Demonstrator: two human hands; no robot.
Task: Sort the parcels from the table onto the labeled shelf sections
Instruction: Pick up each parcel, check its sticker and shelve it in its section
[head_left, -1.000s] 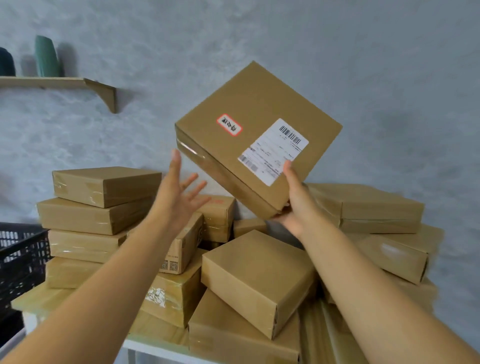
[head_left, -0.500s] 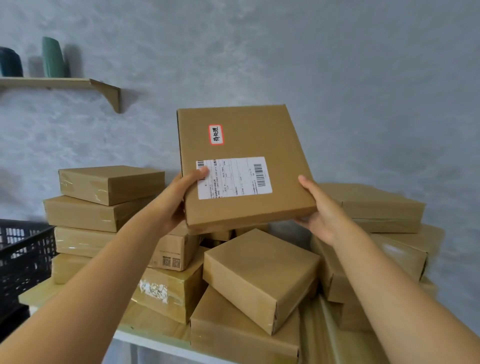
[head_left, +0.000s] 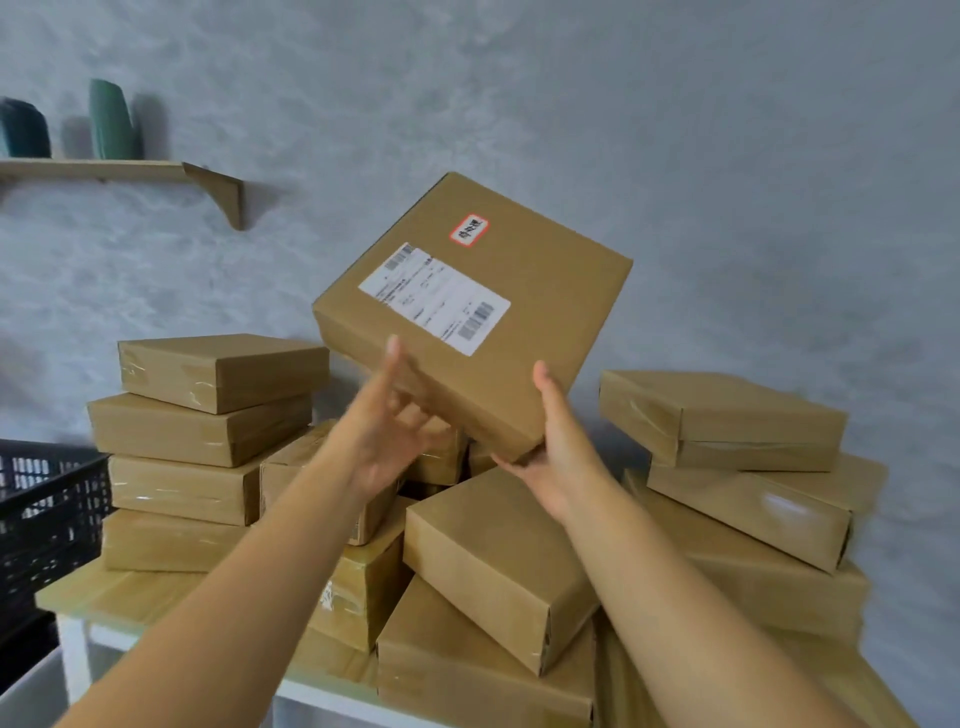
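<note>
I hold a flat brown cardboard parcel (head_left: 540, 312) up in front of the wall, turned diagonally and tilted. Its top face carries a white shipping label (head_left: 434, 299) and a small red-edged sticker (head_left: 469, 229). My right hand (head_left: 553, 452) pinches the parcel's nearest corner, thumb on the top face and fingers underneath. My left hand (head_left: 395, 436) is blurred; its thumb lies against the parcel's left side and its fingers hang loosely spread at the lower edge. Below, many more brown parcels (head_left: 493, 561) lie heaped on the table (head_left: 119, 587).
A neat stack of parcels (head_left: 208, 431) stands at the table's left, and a looser pile (head_left: 727, 415) on the right. A black plastic crate (head_left: 47, 509) sits left of the table. A small wooden wall shelf (head_left: 104, 169) holds green objects at upper left.
The parcel has been spun in my hands, so the label now runs diagonally. My left hand has slipped from the left edge to the lower side, and my right hand now holds the near corner.
</note>
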